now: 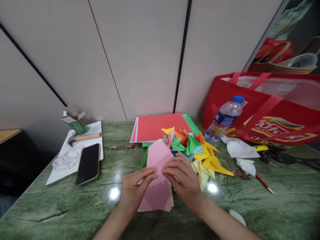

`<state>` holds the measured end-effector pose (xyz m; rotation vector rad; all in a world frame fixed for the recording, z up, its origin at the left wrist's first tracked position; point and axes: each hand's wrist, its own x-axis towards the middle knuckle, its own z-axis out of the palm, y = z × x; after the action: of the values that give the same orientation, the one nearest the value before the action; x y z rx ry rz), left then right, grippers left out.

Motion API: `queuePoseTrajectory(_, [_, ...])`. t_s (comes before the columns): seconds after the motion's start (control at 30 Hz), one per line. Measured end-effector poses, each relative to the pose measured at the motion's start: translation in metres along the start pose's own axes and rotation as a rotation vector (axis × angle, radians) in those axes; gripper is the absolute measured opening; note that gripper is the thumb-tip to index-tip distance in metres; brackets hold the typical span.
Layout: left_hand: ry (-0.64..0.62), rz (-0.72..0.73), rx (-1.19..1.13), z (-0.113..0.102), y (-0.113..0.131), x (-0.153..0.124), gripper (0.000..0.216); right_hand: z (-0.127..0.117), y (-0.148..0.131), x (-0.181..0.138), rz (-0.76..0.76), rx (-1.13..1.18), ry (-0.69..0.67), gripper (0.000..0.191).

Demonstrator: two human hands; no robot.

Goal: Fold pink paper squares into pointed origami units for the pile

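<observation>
Pink paper is in front of me, with a pointed upper end and, below, a flat stack of pink and cream sheets. My left hand pinches the paper near its middle, thumb against fingers. Close beside it, my right hand pinches the same paper from the right. The exact fold between my fingertips is too small to make out. Just behind my right hand lies a heap of folded paper pieces: orange, green, yellow and pale yellow.
Red sheets lie by the wall. At left, a phone, bead strings, a hammer and a green box rest on a white board. Rightward are a water bottle, red bag, tissues and red pen.
</observation>
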<state>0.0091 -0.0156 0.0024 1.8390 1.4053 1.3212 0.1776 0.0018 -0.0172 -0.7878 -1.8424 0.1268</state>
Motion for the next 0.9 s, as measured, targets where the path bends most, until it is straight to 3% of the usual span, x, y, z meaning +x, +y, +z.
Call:
queuePoseTrajectory(0.13, [-0.005,-0.055,-0.034,0.0004,-0.0016,0.0002,0.012,0.0025,-0.0003,-0.0003,0.089,0.091,0.022,0.011])
queuePoseTrajectory(0.3, [-0.032,-0.164,-0.09,0.0019,0.0003,-0.0006,0.009,0.003,-0.0034,-0.0008,0.347,0.202,0.033,0.003])
queuePoseTrajectory(0.6, [-0.059,-0.252,-0.159,0.0026,0.0019,-0.0007,0.007,0.0045,0.0008,-0.0011,0.587,0.325,0.063,0.01])
queuePoseTrajectory(0.77, [-0.058,-0.28,-0.179,0.003,0.0001,-0.0004,0.008,0.0035,-0.001,0.0008,0.808,0.504,-0.071,0.019])
queuePoseTrajectory(0.9, [-0.054,-0.372,-0.279,0.0056,-0.0013,-0.0015,0.012,0.0028,-0.0055,0.0021,0.829,0.448,-0.034,0.018])
